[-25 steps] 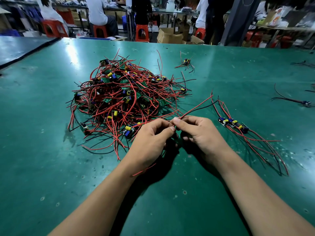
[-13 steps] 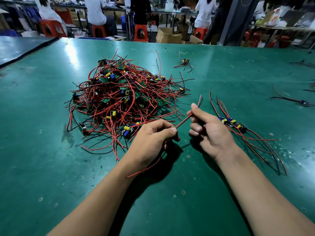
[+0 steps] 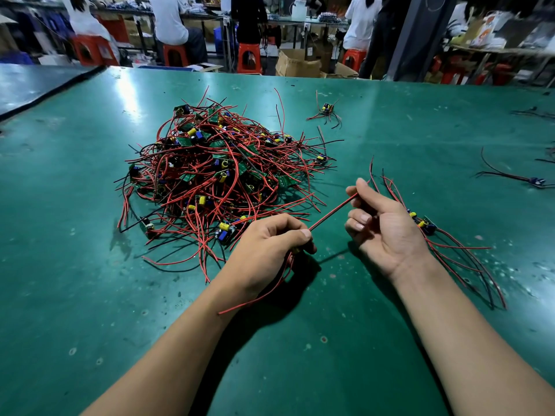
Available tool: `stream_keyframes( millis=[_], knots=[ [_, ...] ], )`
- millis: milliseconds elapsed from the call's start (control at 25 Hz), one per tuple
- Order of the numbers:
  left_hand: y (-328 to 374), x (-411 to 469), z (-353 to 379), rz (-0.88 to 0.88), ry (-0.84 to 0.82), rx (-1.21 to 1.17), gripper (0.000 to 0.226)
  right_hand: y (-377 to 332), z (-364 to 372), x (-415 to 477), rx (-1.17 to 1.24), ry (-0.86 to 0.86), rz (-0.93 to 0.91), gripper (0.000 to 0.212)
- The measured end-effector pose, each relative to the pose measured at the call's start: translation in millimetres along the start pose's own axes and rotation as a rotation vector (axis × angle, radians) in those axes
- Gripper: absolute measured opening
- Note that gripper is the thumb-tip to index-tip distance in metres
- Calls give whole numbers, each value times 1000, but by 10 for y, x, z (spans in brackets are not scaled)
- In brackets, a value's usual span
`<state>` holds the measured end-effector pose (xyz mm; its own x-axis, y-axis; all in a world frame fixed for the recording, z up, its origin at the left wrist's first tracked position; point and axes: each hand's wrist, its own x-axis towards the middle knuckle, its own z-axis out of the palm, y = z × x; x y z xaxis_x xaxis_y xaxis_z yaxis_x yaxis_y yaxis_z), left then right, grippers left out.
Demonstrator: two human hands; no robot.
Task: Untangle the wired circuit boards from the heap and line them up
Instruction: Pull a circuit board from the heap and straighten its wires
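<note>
A heap of small circuit boards (image 3: 222, 172) tangled in red and black wires lies on the green table (image 3: 90, 280). My left hand (image 3: 267, 250) grips one wired board just in front of the heap, and loose red wires trail from under its fist. A taut red and black wire pair (image 3: 330, 213) runs from that hand up to my right hand (image 3: 381, 226), which pinches its far end between thumb and forefinger, palm turned up. Behind my right hand lies a short row of separated boards (image 3: 423, 223) with wires fanned toward me.
One loose wired board (image 3: 326, 109) lies beyond the heap, another (image 3: 536, 181) at the far right edge. A second green table (image 3: 30, 82) stands at the left. People sit on red stools (image 3: 249, 57) behind the table's far edge, beside cardboard boxes (image 3: 295, 64).
My hands, together a second ago, have drawn apart. The right hand slid out along the wire pair to the right and turned palm up, pulling the pair straight. The left hand stayed put.
</note>
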<state>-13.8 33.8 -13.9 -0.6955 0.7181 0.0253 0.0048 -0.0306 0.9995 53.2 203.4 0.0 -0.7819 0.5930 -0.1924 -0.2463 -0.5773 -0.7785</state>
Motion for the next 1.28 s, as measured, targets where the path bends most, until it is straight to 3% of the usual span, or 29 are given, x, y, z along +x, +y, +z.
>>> stream_keyframes(
  millis=[120, 240, 400, 520, 720, 800, 880, 1120, 1280],
  knots=[
    [-1, -5, 12, -9, -6, -16, 13, -14, -16, 10, -1, 52, -19, 22],
    [5, -6, 24, -9, -13, -8, 13, -41, -3, 11, 163, -1, 84, 31],
    [9, -16, 5, -9, -22, -9, 12, -52, -22, 3, 252, -48, 144, 27],
    [3, -14, -21, -10, -7, -20, 11, 11, -87, 49, 36, 49, -47, 15],
    [16, -21, -10, -15, -23, 18, 12, 130, -227, 150, -737, 317, -649, 18],
    [23, -20, -14, -27, -23, 18, 13, 144, -243, 149, -823, 341, -729, 18],
    [29, -20, -29, -41, -13, 7, 13, 132, -212, 132, -736, 310, -654, 20],
    [68, -32, -10, -60, -41, 17, 16, 23, -89, 95, -37, 134, -205, 19],
    [66, -35, -10, -56, -18, 20, 16, 29, -58, 73, 49, 125, -108, 13]
  ],
)
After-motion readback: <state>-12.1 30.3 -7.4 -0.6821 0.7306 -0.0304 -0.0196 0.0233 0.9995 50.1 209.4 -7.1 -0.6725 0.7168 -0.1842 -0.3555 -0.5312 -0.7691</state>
